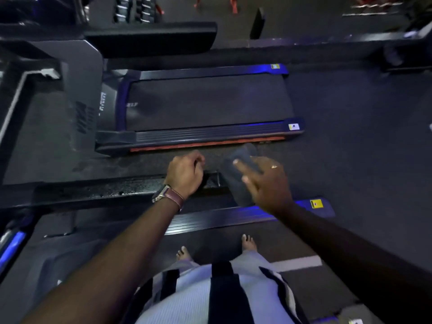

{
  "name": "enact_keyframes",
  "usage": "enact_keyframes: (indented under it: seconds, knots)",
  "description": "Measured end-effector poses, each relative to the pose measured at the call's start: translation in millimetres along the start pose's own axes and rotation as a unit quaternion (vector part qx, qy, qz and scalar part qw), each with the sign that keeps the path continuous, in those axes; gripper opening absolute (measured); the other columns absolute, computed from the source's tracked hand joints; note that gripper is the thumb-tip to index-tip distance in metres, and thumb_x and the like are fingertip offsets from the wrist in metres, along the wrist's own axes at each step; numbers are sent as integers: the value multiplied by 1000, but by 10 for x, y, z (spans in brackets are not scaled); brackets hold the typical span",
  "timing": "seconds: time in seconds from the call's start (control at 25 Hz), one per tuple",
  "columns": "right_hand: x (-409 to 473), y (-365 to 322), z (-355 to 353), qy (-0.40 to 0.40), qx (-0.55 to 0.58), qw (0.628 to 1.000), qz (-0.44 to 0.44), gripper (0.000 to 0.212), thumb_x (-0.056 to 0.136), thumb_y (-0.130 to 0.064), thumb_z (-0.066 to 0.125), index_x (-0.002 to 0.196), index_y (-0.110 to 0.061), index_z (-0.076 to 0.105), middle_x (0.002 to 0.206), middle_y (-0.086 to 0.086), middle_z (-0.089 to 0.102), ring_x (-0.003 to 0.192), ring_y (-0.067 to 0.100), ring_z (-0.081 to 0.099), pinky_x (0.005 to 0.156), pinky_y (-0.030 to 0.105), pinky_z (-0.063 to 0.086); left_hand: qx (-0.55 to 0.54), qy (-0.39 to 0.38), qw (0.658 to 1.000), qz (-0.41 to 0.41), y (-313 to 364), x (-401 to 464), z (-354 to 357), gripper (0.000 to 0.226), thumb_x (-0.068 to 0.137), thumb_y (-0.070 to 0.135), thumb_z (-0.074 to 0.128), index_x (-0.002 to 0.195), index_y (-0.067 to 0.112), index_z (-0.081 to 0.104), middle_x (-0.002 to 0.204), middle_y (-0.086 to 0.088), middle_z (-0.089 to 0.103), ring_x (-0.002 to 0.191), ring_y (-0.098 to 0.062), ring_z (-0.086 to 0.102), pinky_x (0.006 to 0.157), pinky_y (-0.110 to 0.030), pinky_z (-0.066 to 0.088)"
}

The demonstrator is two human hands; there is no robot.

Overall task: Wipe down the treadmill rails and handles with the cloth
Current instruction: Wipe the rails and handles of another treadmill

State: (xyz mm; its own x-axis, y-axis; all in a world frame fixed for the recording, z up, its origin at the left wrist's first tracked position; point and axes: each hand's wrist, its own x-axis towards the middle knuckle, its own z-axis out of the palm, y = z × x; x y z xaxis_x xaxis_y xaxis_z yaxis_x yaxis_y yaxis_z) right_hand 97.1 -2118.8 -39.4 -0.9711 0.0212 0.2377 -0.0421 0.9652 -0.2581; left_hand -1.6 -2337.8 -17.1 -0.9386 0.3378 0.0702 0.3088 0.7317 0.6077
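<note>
Rail: black textured treadmill handrail (pixel 105 189) ran across below both hands.
Left hand (pixel 184 174): curled at the rail's end, apparently gripping it.
Right hand (pixel 266 181): fingers extended, holding dark grey cloth (pixel 240 174), blurred, just right of rail's end.
</note>
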Motion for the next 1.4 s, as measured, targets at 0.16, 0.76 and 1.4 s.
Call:
enact_keyframes:
  seconds: [0.16, 0.76, 1.4]
  knots:
    - [21, -640, 207, 81, -31, 987, 134, 38, 95, -41, 49, 132, -38, 60, 115, 7, 65, 107, 31, 60, 97, 47, 45, -99, 27, 994, -41, -16, 64, -4, 27, 77, 14, 41, 81, 17, 68, 78, 2, 74, 77, -25, 69, 75, -34, 54]
    - [51, -931, 368, 132, -52, 964, 224, 35, 85, -44, 60, 119, -38, 67, 118, 7, 63, 112, 32, 57, 100, 51, 36, -14, 74, 996, -46, 35, 32, 27, 25, 78, 23, 43, 79, 17, 68, 71, -6, 71, 69, -32, 64, 66, -34, 49]
    - [95, -763, 284, 143, 3, 951, 273, 28, 84, -45, 59, 109, -39, 71, 111, 0, 64, 105, 29, 57, 92, 47, 42, 120, 18, 993, -15, 124, -38, 32, 10, 81, 17, 56, 87, 18, 63, 89, -3, 68, 81, -30, 62, 62, -31, 38]
